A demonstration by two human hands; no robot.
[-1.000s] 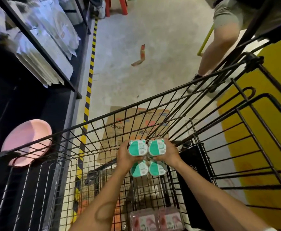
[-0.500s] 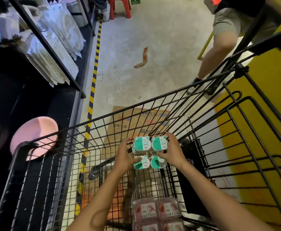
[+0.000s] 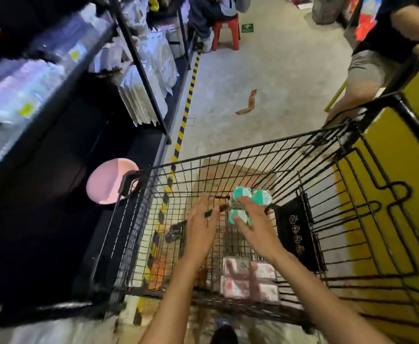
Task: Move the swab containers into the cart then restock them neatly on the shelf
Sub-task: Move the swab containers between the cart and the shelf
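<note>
Swab containers held over the cart

Right hand (image 3: 255,227) fingers grasp the teal swab containers (image 3: 250,198) at twelve o'clock inside the cart (image 3: 228,155); left hand (image 3: 201,229) fingers released, spread, just beside them at nine o'clock.

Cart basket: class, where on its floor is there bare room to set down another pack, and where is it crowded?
Free: the wire floor left of the green-lidded swab pack, toward the cart's left wall, below the left hand. Crowded: the near right corner with the pink packs; the right hand grips the swab pack.
</note>
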